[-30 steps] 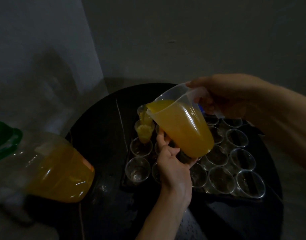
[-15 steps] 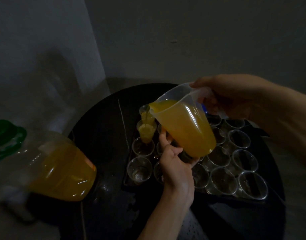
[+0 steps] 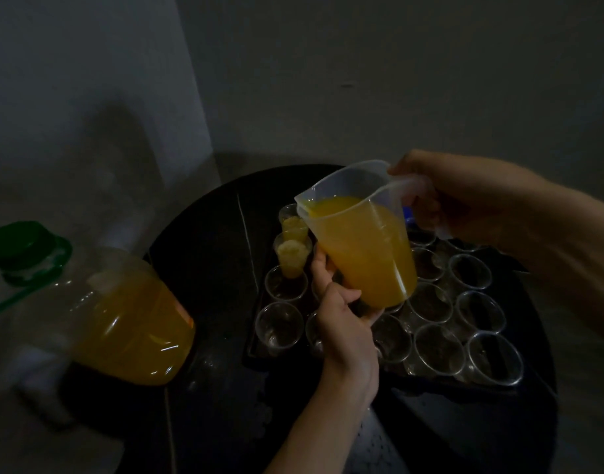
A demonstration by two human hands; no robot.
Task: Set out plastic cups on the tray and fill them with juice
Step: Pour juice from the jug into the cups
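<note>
Pretty dim shot, murky and a bit grainy. Wall (image 3: 362, 80) flat grey, soft shadow blob on left part. Table (image 3: 208, 234) nearly black, detail lost. Juice in jug (image 3: 362, 254) brightest thing. Small glints on cups (image 3: 437, 350). Bottle (image 3: 98, 316) at left edge blurry, stretched by wide lens. Right arm (image 3: 533, 234) also bulged near frame edge.

The jug (image 3: 362, 248) and the left hand (image 3: 345, 323) hide several cups in the tray's (image 3: 256, 350) middle columns, so their fill cannot be told; the right hand's (image 3: 465, 196) fingers wrap behind the handle. The big bottle (image 3: 98, 319) at left is blurred and cut by the frame edge; the dim light swallows the tray's far rim.
</note>
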